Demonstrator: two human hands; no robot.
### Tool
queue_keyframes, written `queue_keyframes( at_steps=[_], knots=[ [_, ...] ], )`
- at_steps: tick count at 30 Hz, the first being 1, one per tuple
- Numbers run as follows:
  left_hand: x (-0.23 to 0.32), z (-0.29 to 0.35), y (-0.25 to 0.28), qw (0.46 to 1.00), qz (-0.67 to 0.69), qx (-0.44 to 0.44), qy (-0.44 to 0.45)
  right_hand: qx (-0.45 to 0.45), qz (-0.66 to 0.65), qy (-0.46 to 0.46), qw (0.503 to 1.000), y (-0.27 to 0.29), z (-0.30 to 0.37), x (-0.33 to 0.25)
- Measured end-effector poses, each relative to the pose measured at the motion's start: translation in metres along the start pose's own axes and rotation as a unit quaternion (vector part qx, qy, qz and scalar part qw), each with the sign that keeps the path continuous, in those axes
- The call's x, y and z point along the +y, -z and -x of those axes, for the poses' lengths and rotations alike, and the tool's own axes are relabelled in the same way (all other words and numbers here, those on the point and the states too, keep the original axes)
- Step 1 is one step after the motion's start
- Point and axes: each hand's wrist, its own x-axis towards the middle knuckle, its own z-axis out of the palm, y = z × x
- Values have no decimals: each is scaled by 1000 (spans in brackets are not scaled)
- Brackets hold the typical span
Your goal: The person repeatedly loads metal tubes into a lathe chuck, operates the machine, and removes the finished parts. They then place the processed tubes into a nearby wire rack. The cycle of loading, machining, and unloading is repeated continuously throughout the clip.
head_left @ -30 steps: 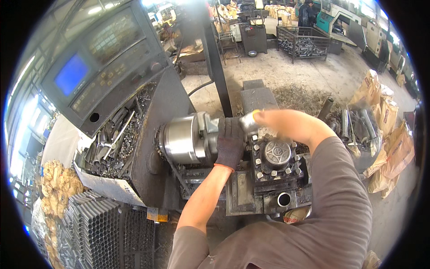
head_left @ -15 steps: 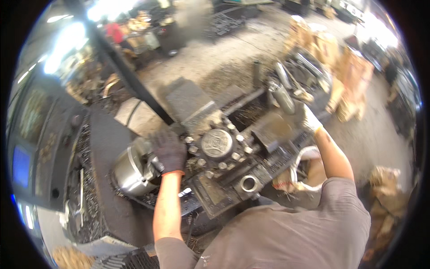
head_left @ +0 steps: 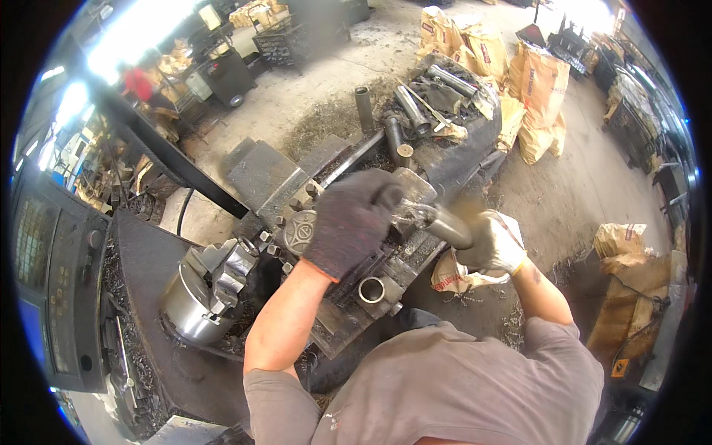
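Metal tube (head_left: pixel 451 228) sits between the hands, right of the round-topped tool post (head_left: pixel 299 232), long axis slanting from upper left by the dark-gloved left hand (head_left: pixel 356 220), fingers curled, to lower right at the white-gloved right hand (head_left: pixel 495 242), blurred, can't tell if either grasps it.

I have the lathe chuck (head_left: pixel 194 300) at left, between the control panel (head_left: pixel 65 259) farther left and the tool post (head_left: pixel 299 231) to its right. In my view the left hand (head_left: pixel 356 219) overlaps the tool post's right side; a metal tube (head_left: pixel 451 230) sits between it and the right hand (head_left: pixel 491 243). Beyond, I see pipes (head_left: pixel 412 110) on a bench (head_left: pixel 456 165), paper sacks (head_left: pixel 538 93) behind it.
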Motion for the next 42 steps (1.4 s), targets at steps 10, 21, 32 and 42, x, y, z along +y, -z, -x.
queue_keyframes(
  at_steps=[10,21,32,42],
  knots=[
    [-180,46,173,815,-380,152,410,-19,5,31,999,-18,-49,57],
    [-74,229,87,866,-354,291,200,-292,-199,496,793,-36,-95,-195],
    [-100,580,-126,558,389,671,293,-218,402,411,789,-140,-314,-268],
    [-32,593,-52,314,302,807,399,-407,93,461,783,-247,-368,-212]
  ],
)
